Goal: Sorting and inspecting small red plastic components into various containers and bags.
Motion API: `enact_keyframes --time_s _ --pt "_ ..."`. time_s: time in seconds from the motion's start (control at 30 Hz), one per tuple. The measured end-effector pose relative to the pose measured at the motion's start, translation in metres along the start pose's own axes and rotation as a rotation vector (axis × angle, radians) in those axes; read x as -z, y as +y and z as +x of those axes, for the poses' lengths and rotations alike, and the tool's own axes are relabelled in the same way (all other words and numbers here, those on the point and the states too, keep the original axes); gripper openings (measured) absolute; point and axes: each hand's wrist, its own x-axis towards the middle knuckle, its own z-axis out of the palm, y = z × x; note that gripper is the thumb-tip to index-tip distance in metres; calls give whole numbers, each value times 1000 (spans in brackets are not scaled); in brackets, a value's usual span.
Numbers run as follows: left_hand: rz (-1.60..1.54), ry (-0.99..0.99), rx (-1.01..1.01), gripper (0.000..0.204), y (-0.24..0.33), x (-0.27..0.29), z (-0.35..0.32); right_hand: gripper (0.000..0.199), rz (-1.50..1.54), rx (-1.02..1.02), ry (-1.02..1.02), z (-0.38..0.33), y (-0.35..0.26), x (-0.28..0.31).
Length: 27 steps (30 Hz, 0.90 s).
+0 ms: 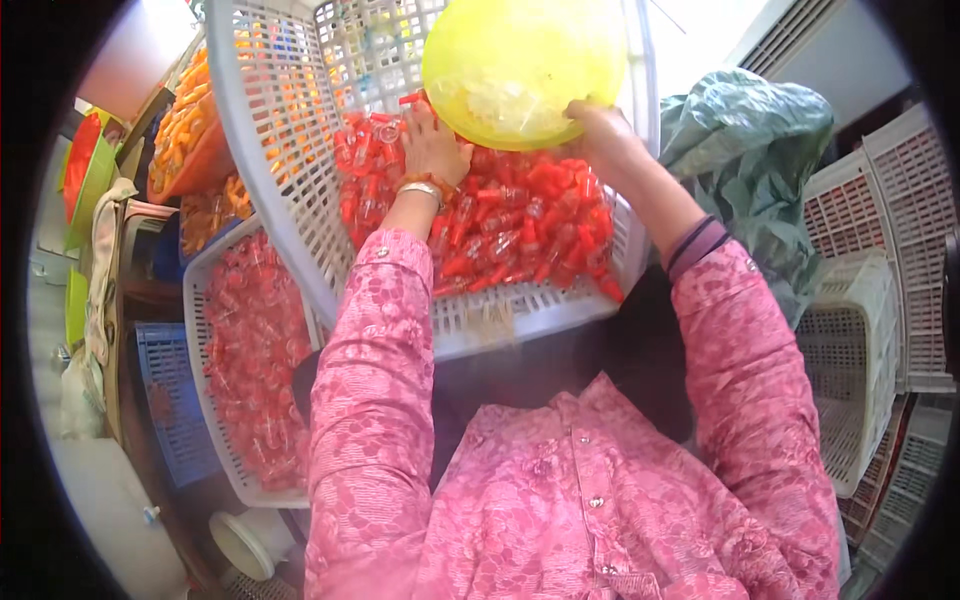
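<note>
A large white plastic crate [470, 340] stands before me, tilted, with a heap of small red plastic pieces with clear parts [500, 225] in its lower part. My left hand [433, 152] reaches into the heap, fingers stretched over the red pieces and thumb apart, close to the left side of a yellow basin [540, 50]. Clear plastic bits [515, 105] lie in the basin. With my right hand [603, 135] I grip the basin's lower right rim, thumb on the inner side. The basin hides part of the heap and the crate's far wall.
At my left are a second white crate [197, 320] of red pieces, a blue crate [175, 400], orange pieces [185, 130] in a sack, and a white bucket [240, 545]. Dark green sheeting [745, 150] and stacked white crates [850, 330] stand at the right.
</note>
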Motion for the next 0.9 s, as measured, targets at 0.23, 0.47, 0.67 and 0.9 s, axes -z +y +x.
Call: enact_keyframes --time_s 0.23,0.47,0.67,0.9 --pt "-6 -298 -30 41 13 4 18 22 -521 288 273 77 60 16" --pt "-125 -350 57 39 10 26 -38 24 -1374 786 227 106 73 13" --pt "-137 -343 42 37 10 48 -79 38 -664 735 349 93 67 -11" --pt "-116 -12 -64 29 11 65 -121 43 -774 448 438 75 62 -25"
